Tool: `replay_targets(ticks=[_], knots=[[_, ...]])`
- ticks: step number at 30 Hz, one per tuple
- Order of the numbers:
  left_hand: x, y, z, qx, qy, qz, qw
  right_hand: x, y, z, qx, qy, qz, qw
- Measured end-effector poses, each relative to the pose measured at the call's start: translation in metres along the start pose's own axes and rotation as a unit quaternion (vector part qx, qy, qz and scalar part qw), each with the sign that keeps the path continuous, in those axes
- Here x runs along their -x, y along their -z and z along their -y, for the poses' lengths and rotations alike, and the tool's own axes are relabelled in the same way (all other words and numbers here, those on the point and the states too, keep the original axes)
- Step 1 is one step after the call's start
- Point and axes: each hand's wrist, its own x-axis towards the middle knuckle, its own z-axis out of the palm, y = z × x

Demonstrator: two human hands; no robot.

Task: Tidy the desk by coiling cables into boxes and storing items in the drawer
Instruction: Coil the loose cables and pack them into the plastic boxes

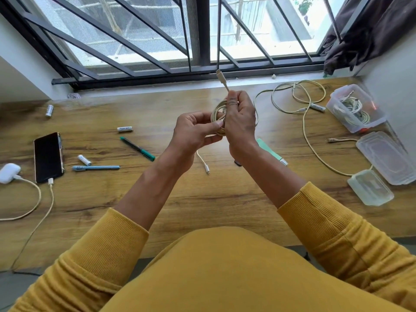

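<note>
Mid-frame above a wooden desk (pixel 202 199) under a barred window (pixel 157 41): left hand (pixel 193 131) pinching a coiled cable (pixel 217 115), right hand (pixel 239 118) gripping its plug end upright. Right edge: clear box (pixel 355 109), apparently holding cables. Phone (pixel 48 157) far left.

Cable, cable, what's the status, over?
Both hands, left and right, gripping coiled cable. One plug end sticking up, other dangling. Open box right, already holding cable. Nothing blocking.

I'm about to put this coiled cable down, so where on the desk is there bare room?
Bare wood lies along the near edge of the wooden desk, between the black phone and the small clear plastic box. The right side is crowded by loose cream cables and boxes.
</note>
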Motion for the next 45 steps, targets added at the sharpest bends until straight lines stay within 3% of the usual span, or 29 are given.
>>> replay_targets(ticks=[6,9,14,20,27,32,39,45], knots=[[-0.004,0.016,-0.005,0.029,0.033,0.099,0.994,-0.008,0.007,0.008,-0.15,-0.116,0.135,0.973],[-0.004,0.019,-0.006,0.015,0.027,0.133,0.991,-0.008,0.008,0.009,-0.177,-0.151,0.155,0.96],[-0.005,0.005,0.001,-0.063,-0.037,-0.056,0.996,-0.005,-0.001,0.005,-0.095,-0.088,0.107,0.986],[-0.004,0.008,0.002,-0.212,-0.191,-0.201,0.937,-0.007,0.002,0.004,-0.002,-0.036,-0.028,0.999],[-0.005,0.005,-0.006,-0.202,-0.14,-0.106,0.963,-0.005,0.005,0.002,0.019,0.006,-0.06,0.998],[-0.007,-0.001,-0.001,-0.227,-0.228,-0.189,0.928,0.005,0.002,0.005,0.043,0.07,-0.033,0.996],[-0.01,-0.002,-0.01,-0.219,-0.318,-0.255,0.886,0.01,0.002,0.001,0.015,0.09,0.039,0.995],[-0.005,-0.003,-0.003,-0.179,-0.307,-0.223,0.908,0.008,0.001,0.002,-0.003,0.034,0.02,0.999]])
